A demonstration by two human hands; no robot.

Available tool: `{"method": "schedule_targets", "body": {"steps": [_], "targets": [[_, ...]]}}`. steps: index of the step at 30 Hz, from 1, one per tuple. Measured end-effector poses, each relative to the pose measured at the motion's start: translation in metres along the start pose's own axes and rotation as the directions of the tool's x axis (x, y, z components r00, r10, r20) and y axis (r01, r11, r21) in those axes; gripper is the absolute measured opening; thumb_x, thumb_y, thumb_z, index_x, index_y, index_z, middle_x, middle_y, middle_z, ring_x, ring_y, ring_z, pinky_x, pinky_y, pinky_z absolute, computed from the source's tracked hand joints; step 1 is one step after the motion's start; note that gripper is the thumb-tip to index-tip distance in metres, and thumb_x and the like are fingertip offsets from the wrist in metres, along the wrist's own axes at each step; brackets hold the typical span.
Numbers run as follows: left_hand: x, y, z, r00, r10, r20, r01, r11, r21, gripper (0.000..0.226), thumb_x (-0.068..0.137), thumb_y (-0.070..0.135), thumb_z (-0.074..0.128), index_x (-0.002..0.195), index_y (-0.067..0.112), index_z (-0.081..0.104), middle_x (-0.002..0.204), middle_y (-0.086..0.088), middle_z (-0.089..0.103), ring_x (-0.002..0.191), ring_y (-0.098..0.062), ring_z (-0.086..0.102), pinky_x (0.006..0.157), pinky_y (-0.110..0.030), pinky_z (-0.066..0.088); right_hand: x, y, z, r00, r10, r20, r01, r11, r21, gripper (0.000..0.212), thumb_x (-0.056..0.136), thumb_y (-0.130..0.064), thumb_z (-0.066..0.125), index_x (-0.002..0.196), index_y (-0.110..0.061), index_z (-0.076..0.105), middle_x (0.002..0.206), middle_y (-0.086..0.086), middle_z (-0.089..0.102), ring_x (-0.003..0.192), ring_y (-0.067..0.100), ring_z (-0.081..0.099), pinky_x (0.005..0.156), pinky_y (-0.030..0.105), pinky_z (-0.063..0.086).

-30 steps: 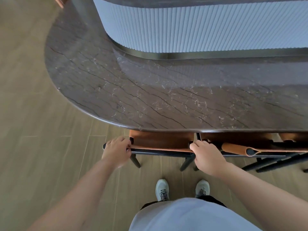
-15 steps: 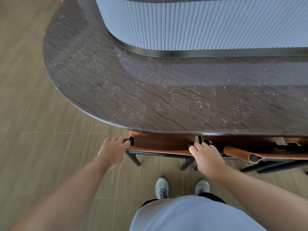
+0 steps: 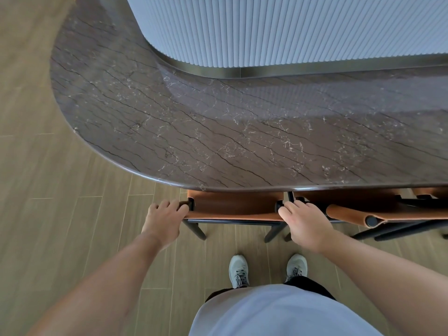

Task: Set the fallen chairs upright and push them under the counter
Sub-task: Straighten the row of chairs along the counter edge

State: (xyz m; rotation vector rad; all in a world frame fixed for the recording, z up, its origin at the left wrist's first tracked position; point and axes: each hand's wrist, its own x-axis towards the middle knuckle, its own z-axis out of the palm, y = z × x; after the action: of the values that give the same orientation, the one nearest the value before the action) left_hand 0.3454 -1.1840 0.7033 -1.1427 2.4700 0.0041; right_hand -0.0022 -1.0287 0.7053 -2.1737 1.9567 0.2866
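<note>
— Chair [image 3: 234, 206], the tan leather one: where does it stand?
— Upright at six o'clock of the marble counter [image 3: 218, 132], its seat mostly tucked under the edge.
— And the hands?
— The left hand [image 3: 163, 220] grips the backrest's left end, the right hand [image 3: 306, 224] grips its right end. A second chair [image 3: 354, 214] stands just beside, at three o'clock.

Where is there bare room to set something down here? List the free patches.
The counter top is bare from its rounded left end to the ribbed panel. The floor left of the left hand is bare. It is crowded under the counter edge: the gripped chair, the right hand, another chair.
</note>
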Motion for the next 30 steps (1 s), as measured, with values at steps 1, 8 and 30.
{"method": "schedule_targets", "body": {"steps": [1,8,30], "targets": [[0.001,-0.002,0.000,1.000,0.014,-0.006,-0.014,1.000,0.003,0.039,0.071,0.010,0.060,0.106,0.025,0.056,0.098,0.003,0.058,0.087,-0.023,0.055,0.070,-0.035,0.038,0.000,-0.001,0.000,1.000,0.000,-0.009,0.000,1.000,0.000,0.031,0.059,0.001,0.067,0.085,-0.015,0.060,0.077,0.000,0.057,0.067,0.020,0.053,0.055,0.033,0.046],[0.007,-0.018,0.001,0.992,0.122,-0.022,-0.122,0.992,0.020,0.036,0.068,0.006,0.066,0.100,0.022,0.060,0.089,0.000,0.059,0.077,-0.025,0.055,0.063,-0.035,0.043,0.000,-0.009,-0.001,0.998,0.017,-0.060,-0.015,0.999,0.036,0.029,0.058,0.005,0.066,0.077,-0.014,0.056,0.071,0.001,0.053,0.062,0.020,0.050,0.051,0.033,0.045],[0.005,-0.002,0.003,0.999,0.005,-0.043,-0.010,0.993,-0.114,0.039,0.076,0.003,0.058,0.109,0.022,0.058,0.096,-0.002,0.058,0.083,-0.025,0.050,0.070,-0.034,0.039,0.001,0.007,0.001,0.979,-0.051,-0.199,0.059,0.998,0.033,0.034,0.046,0.008,0.073,0.067,-0.013,0.056,0.062,0.001,0.050,0.053,0.021,0.048,0.043,0.029,0.032]]}}
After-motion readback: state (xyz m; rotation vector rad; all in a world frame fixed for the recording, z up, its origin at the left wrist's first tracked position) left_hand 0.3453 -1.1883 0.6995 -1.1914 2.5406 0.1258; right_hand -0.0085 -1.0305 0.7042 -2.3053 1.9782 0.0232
